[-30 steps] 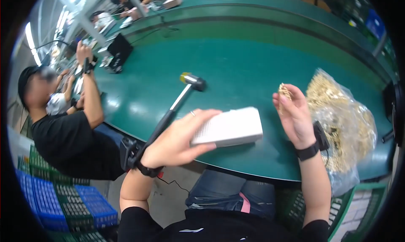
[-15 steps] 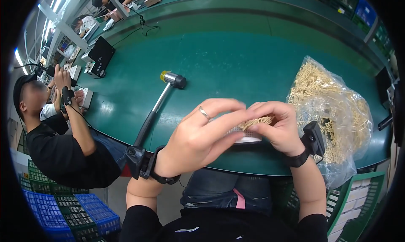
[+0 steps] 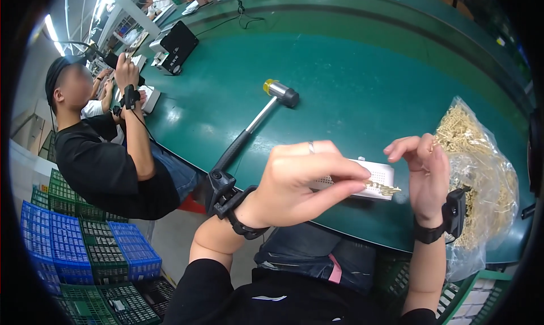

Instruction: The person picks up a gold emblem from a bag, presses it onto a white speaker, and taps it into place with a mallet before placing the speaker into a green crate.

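My left hand is closed, its thumb and fingertips pinching a small row of tan, curly pieces. Under and behind them, a white box with a perforated top lies on the green table, partly covered by that hand. My right hand is raised to the right of the box with its fingers apart; whether a tiny piece rests at its fingertips is hard to make out. Beside it lies a clear plastic bag full of the same tan pieces. A mallet with yellow and black faces rests left of centre.
The green table spans the view. A black device with a cable stands at the far left. A co-worker sits at left. Blue and green crates fill the floor at lower left; another green crate is at lower right.
My hands have come apart: the right has moved away to the right and opened, while the left keeps the tan pieces. The view has shifted, uncovering more of the white box.
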Demonstrator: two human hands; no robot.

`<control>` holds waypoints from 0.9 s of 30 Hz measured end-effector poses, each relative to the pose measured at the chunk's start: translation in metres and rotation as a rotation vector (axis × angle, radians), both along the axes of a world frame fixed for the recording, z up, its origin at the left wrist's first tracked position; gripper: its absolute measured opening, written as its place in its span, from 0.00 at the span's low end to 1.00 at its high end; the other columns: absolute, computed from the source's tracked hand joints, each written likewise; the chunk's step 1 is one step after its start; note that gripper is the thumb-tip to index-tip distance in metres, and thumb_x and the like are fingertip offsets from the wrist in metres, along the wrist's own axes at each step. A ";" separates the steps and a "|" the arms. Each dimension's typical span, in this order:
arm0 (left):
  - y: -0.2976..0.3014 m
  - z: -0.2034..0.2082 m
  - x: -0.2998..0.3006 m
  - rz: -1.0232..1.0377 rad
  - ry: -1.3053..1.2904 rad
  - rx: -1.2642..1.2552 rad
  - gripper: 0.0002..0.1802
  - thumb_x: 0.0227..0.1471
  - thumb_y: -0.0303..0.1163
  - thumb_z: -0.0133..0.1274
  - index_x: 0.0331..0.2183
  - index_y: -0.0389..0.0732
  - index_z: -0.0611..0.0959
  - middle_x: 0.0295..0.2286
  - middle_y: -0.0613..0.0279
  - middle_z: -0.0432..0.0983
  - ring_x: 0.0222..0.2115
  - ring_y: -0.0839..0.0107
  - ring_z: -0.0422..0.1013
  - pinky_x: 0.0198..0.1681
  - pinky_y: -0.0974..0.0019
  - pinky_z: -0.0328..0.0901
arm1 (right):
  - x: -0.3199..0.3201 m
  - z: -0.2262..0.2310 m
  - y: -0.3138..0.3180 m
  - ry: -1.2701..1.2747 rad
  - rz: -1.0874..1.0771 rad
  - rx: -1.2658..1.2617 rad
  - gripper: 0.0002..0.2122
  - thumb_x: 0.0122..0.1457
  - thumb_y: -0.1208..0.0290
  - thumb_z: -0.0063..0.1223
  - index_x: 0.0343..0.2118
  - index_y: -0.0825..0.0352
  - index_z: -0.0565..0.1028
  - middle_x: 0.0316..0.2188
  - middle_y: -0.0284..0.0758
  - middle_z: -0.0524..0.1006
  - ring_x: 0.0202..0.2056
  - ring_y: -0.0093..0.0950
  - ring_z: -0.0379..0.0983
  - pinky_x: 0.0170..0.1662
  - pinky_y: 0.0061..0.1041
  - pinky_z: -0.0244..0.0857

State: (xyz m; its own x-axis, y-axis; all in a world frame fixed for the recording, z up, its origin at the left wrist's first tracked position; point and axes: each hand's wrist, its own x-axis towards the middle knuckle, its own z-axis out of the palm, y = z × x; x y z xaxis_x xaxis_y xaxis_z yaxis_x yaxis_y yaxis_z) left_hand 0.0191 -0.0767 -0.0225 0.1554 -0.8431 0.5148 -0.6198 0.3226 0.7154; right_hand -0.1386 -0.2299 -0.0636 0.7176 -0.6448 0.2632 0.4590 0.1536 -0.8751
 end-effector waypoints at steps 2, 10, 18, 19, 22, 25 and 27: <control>0.001 -0.001 0.005 -0.008 0.093 -0.041 0.11 0.42 0.17 0.62 0.33 0.34 0.85 0.25 0.59 0.79 0.25 0.72 0.75 0.28 0.72 0.68 | 0.002 0.001 0.001 -0.038 -0.018 0.015 0.15 0.50 0.84 0.59 0.19 0.64 0.62 0.33 0.43 0.80 0.35 0.30 0.76 0.40 0.26 0.68; -0.012 -0.012 -0.004 -0.034 0.188 -0.093 0.13 0.43 0.17 0.61 0.35 0.36 0.85 0.30 0.59 0.76 0.29 0.70 0.73 0.32 0.71 0.70 | -0.003 -0.008 0.005 0.092 0.117 -0.380 0.24 0.43 0.85 0.63 0.17 0.58 0.54 0.27 0.40 0.79 0.30 0.26 0.73 0.37 0.27 0.65; -0.025 -0.003 -0.028 0.236 0.122 -0.208 0.11 0.42 0.19 0.63 0.33 0.34 0.84 0.29 0.59 0.75 0.30 0.69 0.74 0.31 0.69 0.71 | -0.003 -0.015 0.009 0.067 0.028 -0.229 0.24 0.43 0.86 0.63 0.17 0.58 0.54 0.24 0.38 0.78 0.28 0.24 0.71 0.41 0.29 0.63; -0.023 -0.005 -0.031 0.236 0.123 -0.208 0.11 0.42 0.19 0.63 0.33 0.34 0.84 0.29 0.59 0.75 0.30 0.69 0.74 0.31 0.69 0.71 | -0.004 -0.017 0.012 0.063 -0.018 -0.203 0.24 0.43 0.86 0.63 0.17 0.58 0.54 0.23 0.38 0.78 0.28 0.24 0.70 0.41 0.29 0.63; -0.014 -0.012 -0.037 0.207 -0.078 -0.223 0.10 0.40 0.20 0.65 0.30 0.33 0.83 0.28 0.59 0.75 0.28 0.67 0.75 0.30 0.69 0.71 | -0.004 -0.018 0.017 0.055 -0.116 -0.146 0.23 0.44 0.85 0.64 0.17 0.58 0.55 0.23 0.38 0.78 0.28 0.23 0.70 0.43 0.30 0.62; -0.014 -0.018 -0.030 0.176 -0.166 -0.216 0.11 0.38 0.20 0.65 0.29 0.33 0.82 0.27 0.58 0.75 0.26 0.66 0.75 0.31 0.68 0.72 | -0.002 -0.017 0.015 0.033 -0.021 -0.162 0.23 0.44 0.85 0.63 0.18 0.58 0.55 0.25 0.39 0.79 0.31 0.24 0.71 0.44 0.30 0.62; -0.014 -0.018 -0.025 0.159 -0.210 -0.210 0.11 0.38 0.20 0.65 0.29 0.33 0.82 0.27 0.58 0.76 0.25 0.65 0.75 0.31 0.68 0.72 | -0.003 -0.016 0.016 0.057 -0.002 -0.167 0.22 0.45 0.85 0.62 0.18 0.58 0.55 0.27 0.40 0.79 0.32 0.25 0.72 0.44 0.29 0.63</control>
State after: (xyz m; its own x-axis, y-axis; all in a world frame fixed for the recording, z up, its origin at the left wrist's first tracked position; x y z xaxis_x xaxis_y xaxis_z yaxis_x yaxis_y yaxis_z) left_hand -0.0060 -0.0908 -0.0405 0.1484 -0.6888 0.7096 -0.8012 0.3369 0.4945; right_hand -0.1416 -0.2142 -0.0795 0.7333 -0.5968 0.3258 0.4082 0.0032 -0.9129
